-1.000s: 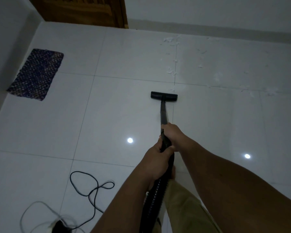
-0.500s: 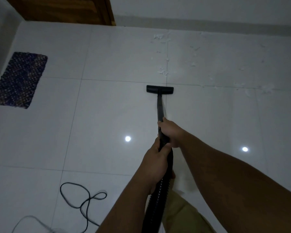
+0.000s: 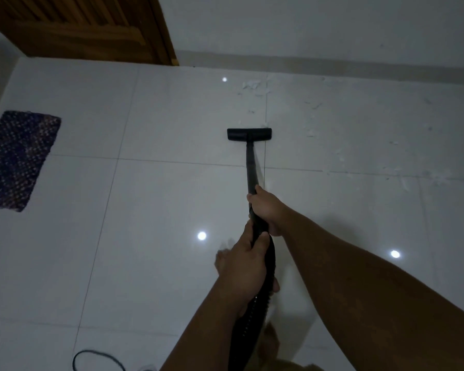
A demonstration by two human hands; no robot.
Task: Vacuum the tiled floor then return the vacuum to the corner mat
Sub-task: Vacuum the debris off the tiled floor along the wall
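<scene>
A black vacuum wand (image 3: 251, 167) runs from my hands out to its flat floor head (image 3: 249, 134), which rests on the white tiled floor (image 3: 156, 210). My right hand (image 3: 267, 207) grips the wand higher up; my left hand (image 3: 243, 266) grips it just below, where the ribbed black hose (image 3: 248, 325) begins. White scraps of debris (image 3: 252, 87) lie scattered beyond and to the right of the head. A dark woven mat (image 3: 18, 159) lies at the left by the wall. The vacuum body is out of view.
A wooden door (image 3: 86, 25) stands at the back left, with a white wall and skirting (image 3: 332, 62) along the back. A loop of black cable (image 3: 97, 361) lies at the bottom left. My bare foot shows under the hose.
The floor head has been pushed forward past the tile joint toward the debris near the back wall. The view has tipped up, so the cable loop has slid nearly out of view.
</scene>
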